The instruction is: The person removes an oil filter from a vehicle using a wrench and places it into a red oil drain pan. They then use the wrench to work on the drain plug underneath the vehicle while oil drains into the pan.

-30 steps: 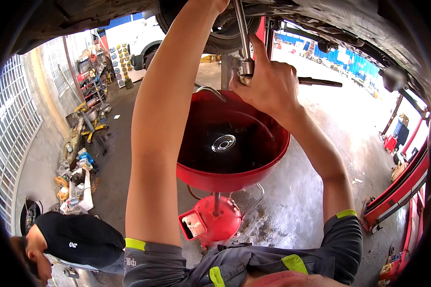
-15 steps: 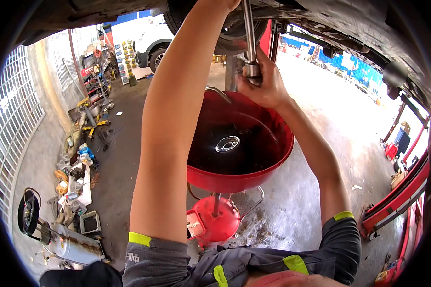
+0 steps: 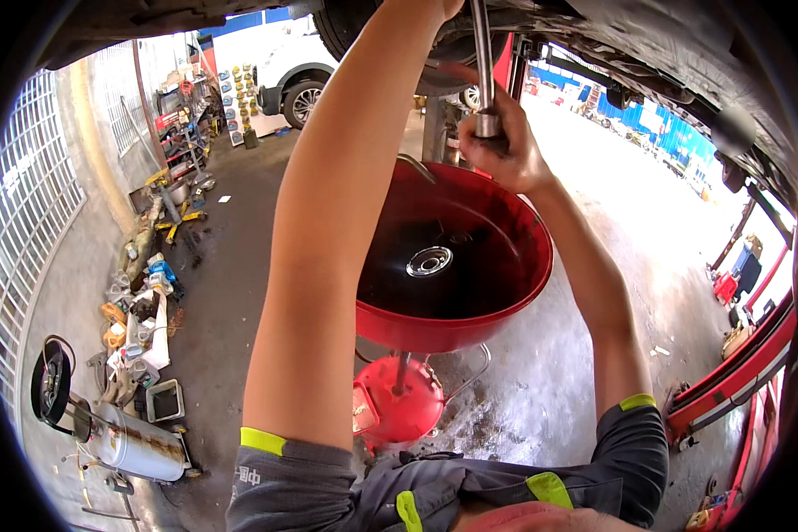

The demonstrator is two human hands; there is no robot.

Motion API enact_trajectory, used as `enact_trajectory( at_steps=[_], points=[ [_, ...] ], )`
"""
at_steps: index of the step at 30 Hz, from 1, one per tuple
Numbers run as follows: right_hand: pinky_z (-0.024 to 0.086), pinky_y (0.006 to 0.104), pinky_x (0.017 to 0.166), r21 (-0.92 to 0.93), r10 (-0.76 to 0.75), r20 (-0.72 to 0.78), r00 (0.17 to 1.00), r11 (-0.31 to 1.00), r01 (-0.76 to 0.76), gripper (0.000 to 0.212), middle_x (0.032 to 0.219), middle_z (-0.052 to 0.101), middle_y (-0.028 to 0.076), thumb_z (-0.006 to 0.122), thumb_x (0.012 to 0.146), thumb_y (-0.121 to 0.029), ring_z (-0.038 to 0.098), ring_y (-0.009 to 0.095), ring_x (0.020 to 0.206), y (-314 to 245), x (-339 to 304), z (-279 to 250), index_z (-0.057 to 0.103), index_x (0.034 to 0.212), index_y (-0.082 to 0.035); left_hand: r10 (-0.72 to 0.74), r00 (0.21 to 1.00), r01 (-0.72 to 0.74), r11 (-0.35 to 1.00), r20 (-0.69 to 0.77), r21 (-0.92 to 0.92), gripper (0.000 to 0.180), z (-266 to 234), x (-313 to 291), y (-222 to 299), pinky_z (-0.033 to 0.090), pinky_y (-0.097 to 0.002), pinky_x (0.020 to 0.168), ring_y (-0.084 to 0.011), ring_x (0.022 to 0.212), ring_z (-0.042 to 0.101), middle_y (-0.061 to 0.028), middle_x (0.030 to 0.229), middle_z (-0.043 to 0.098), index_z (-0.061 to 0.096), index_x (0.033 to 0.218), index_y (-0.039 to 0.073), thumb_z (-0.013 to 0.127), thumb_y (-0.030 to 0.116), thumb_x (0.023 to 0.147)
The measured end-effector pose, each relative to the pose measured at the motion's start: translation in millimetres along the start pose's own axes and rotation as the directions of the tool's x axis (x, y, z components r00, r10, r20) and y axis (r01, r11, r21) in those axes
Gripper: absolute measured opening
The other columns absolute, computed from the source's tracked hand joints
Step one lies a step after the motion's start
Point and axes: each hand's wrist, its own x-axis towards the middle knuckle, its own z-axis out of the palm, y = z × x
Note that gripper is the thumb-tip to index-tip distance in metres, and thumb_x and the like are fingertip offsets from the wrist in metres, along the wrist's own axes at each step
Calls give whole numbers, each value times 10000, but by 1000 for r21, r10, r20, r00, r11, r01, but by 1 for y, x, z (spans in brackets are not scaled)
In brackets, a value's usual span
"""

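Above the floor, one right hand holds one metal bar.

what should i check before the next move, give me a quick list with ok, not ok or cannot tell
1. Right hand around the lower end of the metal bar: ok.
2. Left hand grip: cannot tell, cut off by the upper edge.
3. Bar's upper end seated: cannot tell, out of view.
4. Red bowl upright, open side up: ok.
5. Floor dry: probably not ok, dark patches and sheen.
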Motion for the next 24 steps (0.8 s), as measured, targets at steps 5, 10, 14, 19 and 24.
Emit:
enact_trajectory(
  at_steps=[5, 10, 14, 19, 24],
  points=[
    [390, 246, 575, -8, -89, -55, 995, 996, 88, 776, 678, 505, -30, 693, 826, -39, 456, 57, 591, 4, 4, 12, 393, 1542, -20, -27, 998, 25, 999, -51, -40, 594, 7, 2, 3, 623, -438, 903, -246, 1046, 679, -90, 1158, 672, 581, 1305, 89, 321, 578, 1091],
    [571, 457, 558, -730, -112, -198, 974, 680, -70, 1075, 652, 689, 140, 800, 810, -327, 684, 394, 589, -32, -5, 20, 151, 1596, 17, 73, 993, -70, 997, -89, 36, 524, 11, -2, 4, 622, -413, 902, -204, 1067, 685, -57, 1207, 680, 597, 1289, 121, 341, 532, 1091],
    [556, 470, 539, -849, 341, -183, 922, 419, -323, 1113, 553, 618, 145, 799, 809, -354, 657, 388, 519, -109, 3, 27, 128, 1571, 101, 47, 998, -45, 998, -30, 43, 511, -7, 12, 11, 628, -417, 887, -220, 1032, 707, -76, 1218, 683, 590, 1305, 112, 338, 505, 1097],
    [554, 458, 537, -609, -30, -106, 994, 792, -41, 1075, 584, 631, 156, 808, 785, -311, 651, 372, 520, -38, -6, 9, 202, 1548, 143, 100, 995, -97, 990, -25, 104, 495, 8, 1, 9, 624, -436, 919, -242, 1043, 704, -97, 1211, 682, 575, 1317, 85, 335, 458, 1096],
    [513, 276, 603, 36, -108, -104, 989, 993, 112, 869, 716, 643, 13, 742, 821, -151, 633, 111, 641, 20, -2, -10, 344, 1590, -68, 56, 998, -56, 998, -2, 28, 500, 16, 2, 6, 617, -448, 938, -235, 1063, 696, -78, 1178, 692, 586, 1300, 84, 327, 459, 1096]
  ],
)
